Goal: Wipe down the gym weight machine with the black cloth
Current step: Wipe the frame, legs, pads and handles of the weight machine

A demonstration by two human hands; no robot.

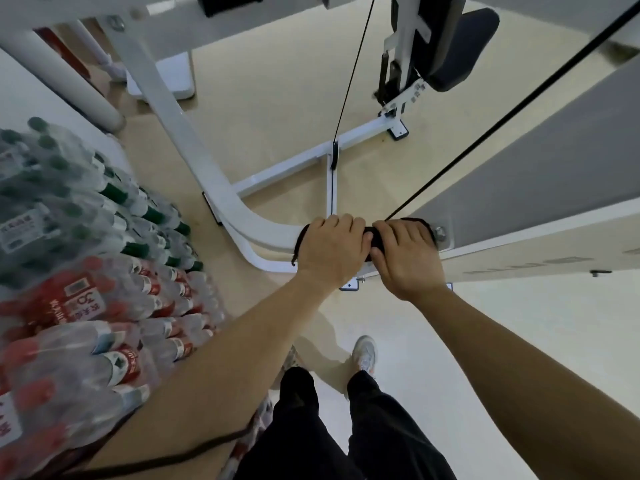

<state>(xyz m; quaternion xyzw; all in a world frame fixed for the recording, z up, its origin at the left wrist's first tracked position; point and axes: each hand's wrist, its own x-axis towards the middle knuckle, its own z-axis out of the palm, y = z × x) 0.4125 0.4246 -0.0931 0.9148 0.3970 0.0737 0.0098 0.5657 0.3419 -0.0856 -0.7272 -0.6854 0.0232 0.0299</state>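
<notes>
The white frame of the gym weight machine curves down from the upper left to the middle of the view. The black cloth is wrapped over the frame bar where it meets a grey panel. My left hand grips the cloth and bar on the left side. Right beside it, my right hand grips the cloth too, fingers curled over the top. Most of the cloth is hidden under both hands; a frayed edge hangs by my left wrist.
Shrink-wrapped packs of water bottles are stacked at the left, close to my left arm. Black cables run down to the machine base. A dark padded seat is at the top right. A grey panel stands at the right.
</notes>
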